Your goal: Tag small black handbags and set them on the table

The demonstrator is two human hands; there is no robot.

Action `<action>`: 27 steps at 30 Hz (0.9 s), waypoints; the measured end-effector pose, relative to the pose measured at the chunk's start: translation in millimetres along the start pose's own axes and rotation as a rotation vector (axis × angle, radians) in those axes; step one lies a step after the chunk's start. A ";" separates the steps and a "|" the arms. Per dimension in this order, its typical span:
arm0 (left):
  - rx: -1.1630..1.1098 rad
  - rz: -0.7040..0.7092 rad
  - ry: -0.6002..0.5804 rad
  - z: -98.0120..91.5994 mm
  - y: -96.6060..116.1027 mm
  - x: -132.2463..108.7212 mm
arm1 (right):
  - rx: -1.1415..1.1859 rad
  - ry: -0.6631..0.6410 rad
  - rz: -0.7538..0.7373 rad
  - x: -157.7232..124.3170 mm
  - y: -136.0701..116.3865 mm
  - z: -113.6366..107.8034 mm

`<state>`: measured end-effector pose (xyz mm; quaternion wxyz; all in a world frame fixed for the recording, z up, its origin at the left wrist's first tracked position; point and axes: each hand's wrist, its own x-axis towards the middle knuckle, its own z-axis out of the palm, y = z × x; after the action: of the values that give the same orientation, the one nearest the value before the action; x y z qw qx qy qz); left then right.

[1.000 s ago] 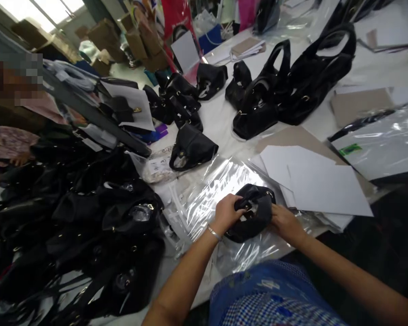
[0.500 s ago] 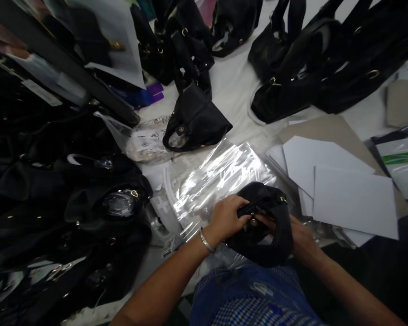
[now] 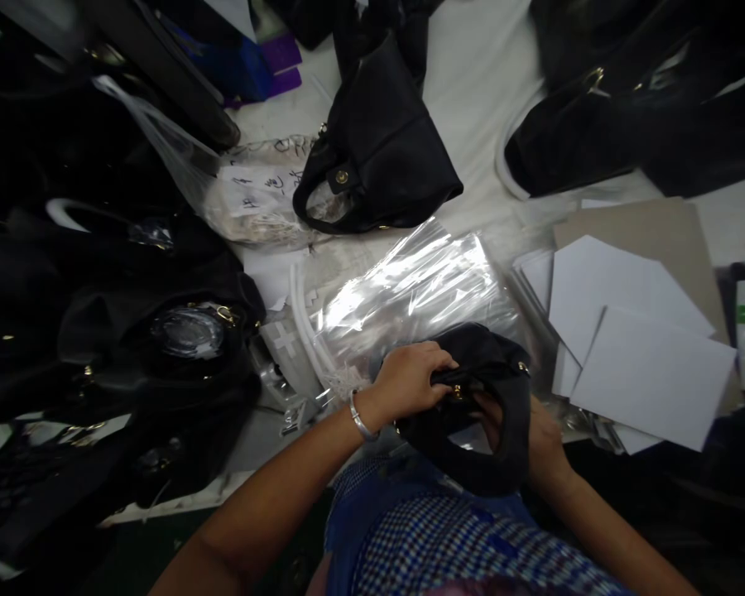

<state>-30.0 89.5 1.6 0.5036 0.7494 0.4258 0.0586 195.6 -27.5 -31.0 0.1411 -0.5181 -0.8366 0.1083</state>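
My left hand, with a silver bracelet on the wrist, is closed over the top edge of a small black handbag near its gold stud. My right hand grips the same bag from the right, its fingers mostly hidden behind the black handle loop. The bag is held just above a stack of clear plastic bags at the table's front edge, close to my blue checked shirt.
White paper sheets and brown cardboard lie to the right. Another black handbag sits behind the plastic, beside a clear bag with written labels. A heap of black bags fills the left; larger black bags are far right.
The view has tilted down and moved closer. The handbag has come nearer to my body, and the handle loop now hangs over my right hand.
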 end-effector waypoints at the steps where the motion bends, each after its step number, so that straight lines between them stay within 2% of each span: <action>1: -0.002 0.009 -0.017 -2.2 -1.4 0.9 | 0.011 -0.006 0.011 1.5 -2.5 -0.3; 7: -0.042 0.052 -0.085 -10.0 -8.0 4.1 | 0.025 -0.068 0.053 13.8 -9.8 -9.0; 13: -0.098 0.024 -0.073 -9.3 -10.1 4.9 | 0.013 -0.119 0.140 23.4 -17.6 -14.9; 17: -0.192 0.005 -0.055 -9.7 -15.2 5.5 | -0.014 -0.108 0.175 26.6 -23.3 -18.0; 22: -0.305 0.006 -0.084 -11.3 -21.3 6.8 | -0.018 -0.144 0.227 28.3 -25.9 -19.9; 27: -0.305 0.016 -0.107 -11.7 -21.4 8.6 | 0.040 -0.156 0.239 30.7 -24.8 -18.1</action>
<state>-43.0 106.6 -12.8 0.6328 0.6698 0.3787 0.0865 168.2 -10.3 -2.2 0.0720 -0.6011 -0.7750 0.1812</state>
